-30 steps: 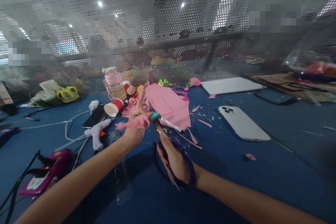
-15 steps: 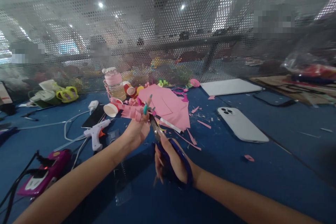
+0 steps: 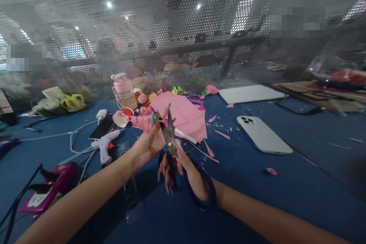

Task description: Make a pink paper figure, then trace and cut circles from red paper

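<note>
My right hand (image 3: 190, 175) grips blue-handled scissors (image 3: 170, 144), its thumb and fingers through the loops. The blades are spread and point away from me, close to the fingers of my left hand (image 3: 150, 139). That hand is closed on a piece of pink paper (image 3: 143, 122) with cut strips along it; its far part is hard to make out. Behind the blades lies a stack of pink paper sheets (image 3: 183, 110). A white stick-like roll (image 3: 187, 136) rests on the near edge of this stack.
Left of my arms lie a white glue gun (image 3: 104, 146), a dark phone (image 3: 103, 126) and a purple power strip (image 3: 54, 187). A pink-lidded bottle (image 3: 125, 93) stands behind. On the right are a white phone (image 3: 263, 135), pink scraps (image 3: 222, 135) and a white tablet-like slab (image 3: 253, 94).
The scissors have opened: their blades were nearly together and are now apart. My right hand has spread its grip, and my left fingers have shifted slightly left with the paper.
</note>
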The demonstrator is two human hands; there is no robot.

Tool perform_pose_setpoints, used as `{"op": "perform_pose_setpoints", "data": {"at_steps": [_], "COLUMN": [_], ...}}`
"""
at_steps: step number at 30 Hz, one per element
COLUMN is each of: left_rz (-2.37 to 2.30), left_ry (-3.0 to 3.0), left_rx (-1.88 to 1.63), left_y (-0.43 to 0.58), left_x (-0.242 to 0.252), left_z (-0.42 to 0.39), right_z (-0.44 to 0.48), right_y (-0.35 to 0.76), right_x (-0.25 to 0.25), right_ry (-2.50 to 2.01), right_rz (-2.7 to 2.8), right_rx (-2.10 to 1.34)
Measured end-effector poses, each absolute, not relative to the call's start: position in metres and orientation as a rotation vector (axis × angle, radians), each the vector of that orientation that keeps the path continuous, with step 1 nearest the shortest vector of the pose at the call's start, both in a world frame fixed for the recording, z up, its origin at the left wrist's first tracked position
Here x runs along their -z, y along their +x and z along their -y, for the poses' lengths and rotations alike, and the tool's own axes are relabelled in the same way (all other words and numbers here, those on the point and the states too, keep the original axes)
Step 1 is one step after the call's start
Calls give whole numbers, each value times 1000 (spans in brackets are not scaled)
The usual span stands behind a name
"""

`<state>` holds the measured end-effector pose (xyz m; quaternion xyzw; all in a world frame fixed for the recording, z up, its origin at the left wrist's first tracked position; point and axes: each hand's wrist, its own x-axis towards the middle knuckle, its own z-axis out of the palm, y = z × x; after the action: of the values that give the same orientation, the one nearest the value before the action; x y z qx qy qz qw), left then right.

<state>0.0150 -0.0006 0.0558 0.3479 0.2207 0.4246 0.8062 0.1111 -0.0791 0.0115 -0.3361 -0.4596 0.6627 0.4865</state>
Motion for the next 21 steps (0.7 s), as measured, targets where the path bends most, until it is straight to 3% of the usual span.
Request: {"op": "perform_pose_setpoints", "data": {"at_steps": [21], "left_rz": [-454], "left_ry": [615], "left_rx": [-892], "left_y": [11], "left_x": [-61], "left_z": [-4], "right_z": [85], "right_y": [116], "right_x": [-26], "right_ry": [-1019], "right_rz": [1237], "right_rx": [-1473]}}
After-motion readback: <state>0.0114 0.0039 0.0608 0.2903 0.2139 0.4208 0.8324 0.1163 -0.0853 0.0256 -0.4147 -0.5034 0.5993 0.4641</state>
